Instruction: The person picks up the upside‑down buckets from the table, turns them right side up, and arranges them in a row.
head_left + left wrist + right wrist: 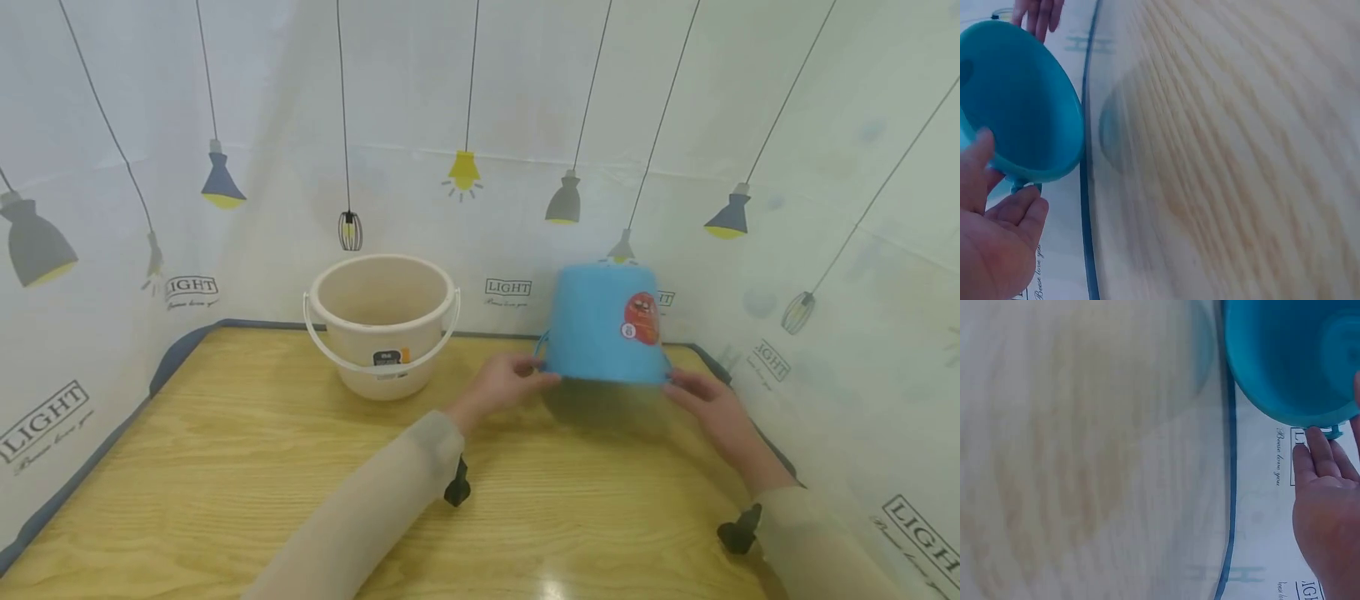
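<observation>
A light blue bucket [596, 325] with a red sticker is held upside down above the table, mouth downward. My left hand [504, 385] grips its rim on the left, the thumb inside the mouth and the fingers outside by the handle joint, as the left wrist view shows. On the opposite side my right hand [712, 408] pinches the rim, its fingers [1321, 453] beside the other handle joint. The inside of the bucket [1022, 106] shows in both wrist views. To the left of it a cream bucket [386, 333] stands upright, its white handle hanging across the front.
Both buckets are toward the back of a wood-grain table [300, 467] with a dark blue edge. Behind and at both sides hangs a pale curtain [412, 100] printed with lamps and lettering. Dark straps [457, 483] sit at both sleeve cuffs.
</observation>
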Available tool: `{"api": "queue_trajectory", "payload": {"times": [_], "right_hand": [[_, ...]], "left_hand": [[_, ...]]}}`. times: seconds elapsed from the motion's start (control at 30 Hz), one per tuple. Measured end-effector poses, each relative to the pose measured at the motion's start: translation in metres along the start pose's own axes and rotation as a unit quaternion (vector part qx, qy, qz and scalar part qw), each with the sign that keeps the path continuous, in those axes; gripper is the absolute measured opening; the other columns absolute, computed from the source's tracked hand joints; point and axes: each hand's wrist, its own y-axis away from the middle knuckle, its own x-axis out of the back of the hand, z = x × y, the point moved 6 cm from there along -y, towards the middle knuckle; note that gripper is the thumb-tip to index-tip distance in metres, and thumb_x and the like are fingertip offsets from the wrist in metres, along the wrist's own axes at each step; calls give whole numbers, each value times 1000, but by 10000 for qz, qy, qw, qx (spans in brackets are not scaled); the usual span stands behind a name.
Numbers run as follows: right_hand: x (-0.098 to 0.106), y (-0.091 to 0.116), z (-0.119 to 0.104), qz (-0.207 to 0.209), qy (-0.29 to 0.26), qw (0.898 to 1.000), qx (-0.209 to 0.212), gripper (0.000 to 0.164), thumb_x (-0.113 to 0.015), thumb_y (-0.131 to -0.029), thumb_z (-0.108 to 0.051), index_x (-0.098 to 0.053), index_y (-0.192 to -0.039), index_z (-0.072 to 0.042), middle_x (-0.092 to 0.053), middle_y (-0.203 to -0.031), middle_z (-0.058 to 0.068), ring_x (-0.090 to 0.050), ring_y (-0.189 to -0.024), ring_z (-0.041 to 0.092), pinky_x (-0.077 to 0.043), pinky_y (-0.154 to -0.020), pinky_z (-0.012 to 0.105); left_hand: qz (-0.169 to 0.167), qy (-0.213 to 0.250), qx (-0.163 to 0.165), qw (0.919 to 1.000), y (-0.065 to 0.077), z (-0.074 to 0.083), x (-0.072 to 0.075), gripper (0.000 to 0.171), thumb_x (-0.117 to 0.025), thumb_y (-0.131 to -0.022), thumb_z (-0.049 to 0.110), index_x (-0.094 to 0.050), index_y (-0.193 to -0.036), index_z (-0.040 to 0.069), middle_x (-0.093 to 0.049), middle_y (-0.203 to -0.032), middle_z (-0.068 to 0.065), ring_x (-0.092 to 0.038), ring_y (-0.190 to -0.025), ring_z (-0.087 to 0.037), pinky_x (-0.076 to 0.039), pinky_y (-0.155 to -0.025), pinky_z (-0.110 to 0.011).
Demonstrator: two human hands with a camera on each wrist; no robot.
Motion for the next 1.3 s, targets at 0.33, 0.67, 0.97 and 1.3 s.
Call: {"api": "queue_trajectory", "payload": {"times": [0.33,0.67,0.97,1.3], "right_hand": [[14,8,-28,1187,-67,9927,-226,58,-62,-109,-56,-63,-151,-16,-70,-149,3,-57,-117,-8,-51,-109,41],[10,12,-45,1751,-641,9807,-594,42,-67,-108,-51,-67,-141,-25,-68,-123,-22,-62,-114,-5,-53,-102,26],[13,17,-58,2187,-555,9737,-329,42,-72,-105,-50,-70,-137,-24,-67,-116,-28,-61,-111,-9,-52,-93,14],[18,20,-71,2666,-564,9621,133,36,-77,-105,-37,-74,-137,-21,-77,-120,-26,-66,-107,-14,-53,-90,5]], "left_hand": [[1232,615,62,9905,5,24,5,20,-76,-104,17,-84,-122,17,-83,-125,-3,-78,-122,-23,-64,-105,-36],[1713,932,-357,9801,13,44,17,21,-79,-100,14,-83,-120,17,-84,-123,-3,-78,-120,-22,-65,-103,-36],[1901,975,-632,9749,17,57,26,21,-79,-100,10,-84,-120,13,-83,-122,-10,-81,-113,-27,-68,-96,-36],[2004,666,-1117,9710,22,66,31,27,-77,-99,3,-82,-125,10,-77,-131,-14,-79,-119,-33,-68,-94,-32]]}}
